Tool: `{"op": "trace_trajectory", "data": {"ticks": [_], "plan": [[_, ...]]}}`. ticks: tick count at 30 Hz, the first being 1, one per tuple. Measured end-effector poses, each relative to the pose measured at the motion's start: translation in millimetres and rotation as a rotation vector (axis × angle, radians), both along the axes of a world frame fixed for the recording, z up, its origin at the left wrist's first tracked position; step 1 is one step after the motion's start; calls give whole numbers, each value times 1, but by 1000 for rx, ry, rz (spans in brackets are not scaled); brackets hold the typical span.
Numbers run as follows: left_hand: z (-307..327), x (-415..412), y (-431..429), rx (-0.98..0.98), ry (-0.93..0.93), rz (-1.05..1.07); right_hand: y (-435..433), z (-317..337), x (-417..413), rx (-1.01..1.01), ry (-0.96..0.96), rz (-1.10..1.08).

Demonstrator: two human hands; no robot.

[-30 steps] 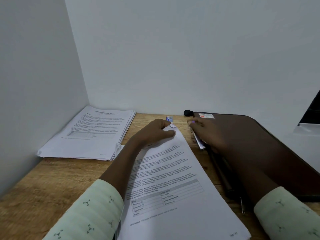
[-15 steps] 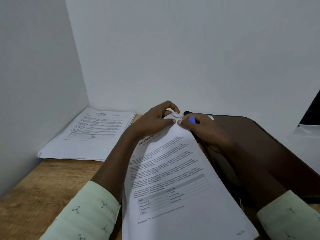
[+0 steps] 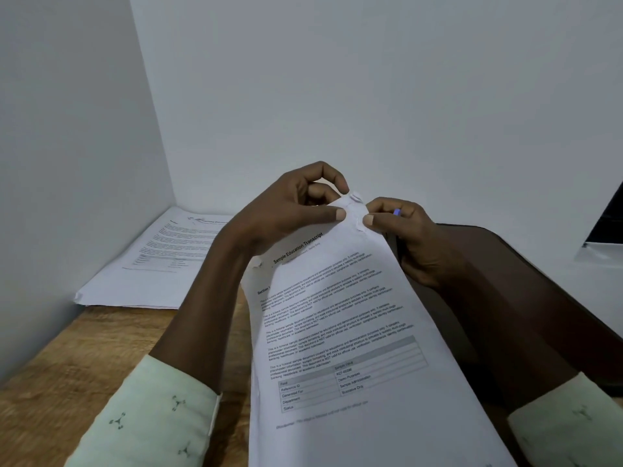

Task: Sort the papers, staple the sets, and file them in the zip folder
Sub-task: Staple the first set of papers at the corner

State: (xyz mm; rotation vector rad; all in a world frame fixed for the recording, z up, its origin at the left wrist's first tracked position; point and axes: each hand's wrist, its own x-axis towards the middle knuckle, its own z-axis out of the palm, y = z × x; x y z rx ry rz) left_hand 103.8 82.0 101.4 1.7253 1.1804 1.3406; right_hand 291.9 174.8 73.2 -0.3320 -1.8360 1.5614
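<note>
- The left hand [image 3: 296, 210] and the right hand [image 3: 414, 237] hold one set of papers [image 3: 354, 332] tilted up off the worktop [image 3: 67, 365]. Its top sheet is headed "Sample Education Transcript".
- The fingers of both hands are curled and pinch the set's top corner [image 3: 354, 210] from either side, thumb tips close together. That corner looks creased and pocked.
- A small blue thing [image 3: 397, 212] shows among the right fingers, but too little of it is visible to name it.
- Whether a staple sits in the corner cannot be told. The step in hand is probably the fastening, or the checking, of this set.
- A stack of papers [image 3: 151, 264] lies flat at the back left, against the wall. It cannot be told whether these are sorted or stapled.
- The dark zip folder [image 3: 539, 298] lies on the right, beneath the right forearm, and no sheet is seen in it.
- Filing therefore seems wholly left to do, and the stack likely awaits handling too.
</note>
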Motion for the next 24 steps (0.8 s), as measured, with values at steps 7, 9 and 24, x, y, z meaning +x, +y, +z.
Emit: {"op": "trace_trajectory", "data": {"ticks": [7,9,24], "plan": [[-3,1,0,-17,5,18,5,-5,-1,48,-30,-25],[-3,2,0,-29,31,43,5,-7,-2,60,-33,-46],[-34,0,19,-141,269,220,54,-57,-10,-111,-554,-332]]}}
